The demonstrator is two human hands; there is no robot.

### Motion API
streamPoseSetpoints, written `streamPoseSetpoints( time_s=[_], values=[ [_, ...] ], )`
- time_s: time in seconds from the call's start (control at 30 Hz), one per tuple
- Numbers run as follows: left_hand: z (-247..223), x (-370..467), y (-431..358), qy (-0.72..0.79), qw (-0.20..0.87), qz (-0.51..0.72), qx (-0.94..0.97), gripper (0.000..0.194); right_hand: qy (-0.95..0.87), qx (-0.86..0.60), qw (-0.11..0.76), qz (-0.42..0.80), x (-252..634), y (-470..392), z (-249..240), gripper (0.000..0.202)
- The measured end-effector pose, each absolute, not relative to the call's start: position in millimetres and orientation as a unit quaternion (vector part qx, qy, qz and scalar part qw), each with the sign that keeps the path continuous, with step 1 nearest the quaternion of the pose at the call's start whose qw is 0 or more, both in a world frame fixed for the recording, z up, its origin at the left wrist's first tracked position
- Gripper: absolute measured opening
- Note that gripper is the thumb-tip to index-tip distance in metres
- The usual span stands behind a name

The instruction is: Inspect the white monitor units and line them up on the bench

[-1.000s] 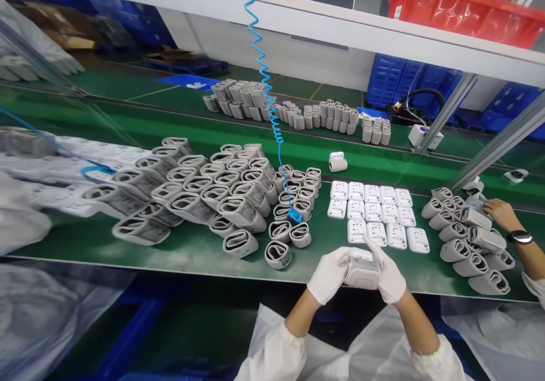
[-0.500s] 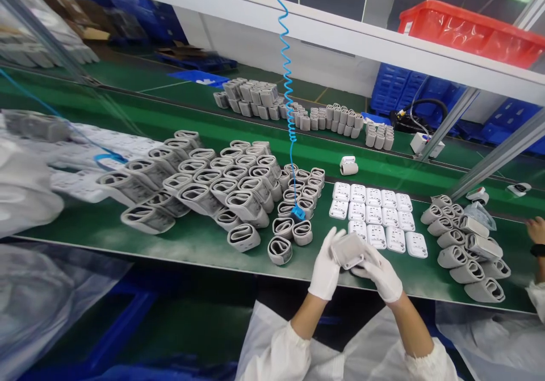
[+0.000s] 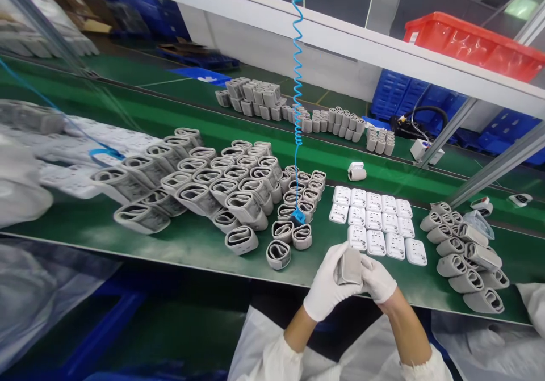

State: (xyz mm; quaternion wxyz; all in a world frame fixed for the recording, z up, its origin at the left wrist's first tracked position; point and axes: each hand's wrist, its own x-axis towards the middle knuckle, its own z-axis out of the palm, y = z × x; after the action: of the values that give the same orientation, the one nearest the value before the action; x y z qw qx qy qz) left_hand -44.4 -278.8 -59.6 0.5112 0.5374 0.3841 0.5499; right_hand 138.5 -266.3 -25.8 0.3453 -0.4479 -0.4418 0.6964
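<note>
Between my hands, above the bench's front edge, is a rolled grey wrist cuff point(image 3: 351, 266), its flat fabric side turned up toward me. My gloved left hand point(image 3: 326, 284) wraps its left side. My gloved right hand point(image 3: 378, 279) presses on its right side, with some fingertips hidden behind it. Just beyond lie rows of white square monitor units point(image 3: 375, 242). To the left stand several rolled grey cuffs point(image 3: 279, 254), the closest ones near my left hand.
A blue coiled cord point(image 3: 297, 74) hangs down to a blue connector point(image 3: 298, 216) among the cuffs. More cuffs point(image 3: 483, 300) crowd the right. A white unit with cuff point(image 3: 356, 171) sits on the green belt behind. Metal posts point(image 3: 451, 125) and a red bin point(image 3: 472, 43) stand beyond.
The cuff has been turned more upright and moved slightly lower, with both hands still on it. The hand at the far right has left view, leaving only a sleeve.
</note>
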Motion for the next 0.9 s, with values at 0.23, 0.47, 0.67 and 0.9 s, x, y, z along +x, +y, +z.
streamPoseSetpoints(
  time_s=[0.23,0.47,0.67,0.9],
  values=[
    [-76,-58,-279,0.375,0.491,0.552,0.56,0.119,-0.44,-0.456,0.33,0.699,139,-253,-7,0.074],
    [-68,-58,-272,0.395,0.509,0.578,0.501,0.062,-0.634,-0.522,0.428,0.377,141,-117,73,0.054],
    [-56,-58,-273,0.404,0.473,0.536,0.571,0.054,-0.718,-0.577,0.345,0.182,94,37,99,0.036],
    [-47,-59,-274,0.423,0.453,0.513,0.593,0.049,-0.728,-0.628,0.247,0.124,71,114,56,0.026]
  ],
)
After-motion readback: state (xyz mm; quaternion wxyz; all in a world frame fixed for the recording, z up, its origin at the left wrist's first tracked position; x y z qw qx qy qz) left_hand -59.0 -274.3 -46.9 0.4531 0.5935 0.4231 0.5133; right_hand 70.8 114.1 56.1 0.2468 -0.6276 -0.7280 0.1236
